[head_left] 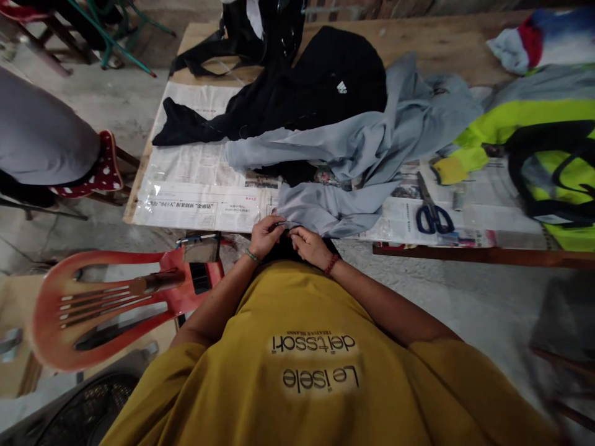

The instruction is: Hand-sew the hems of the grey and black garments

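So our left hand (265, 237) and right hand (310, 246) are both pinching the grey garment (367, 142) at the near edge of the table (446, 43), most of it spread on top, probably so the table takes the weight and our bit stays steady.

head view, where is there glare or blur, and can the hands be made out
Head view: small glare spots on the newspaper, toward the left; head view: lower right corner dim and blurred; head view: left hand and right hand distinguishable, slightly soft.
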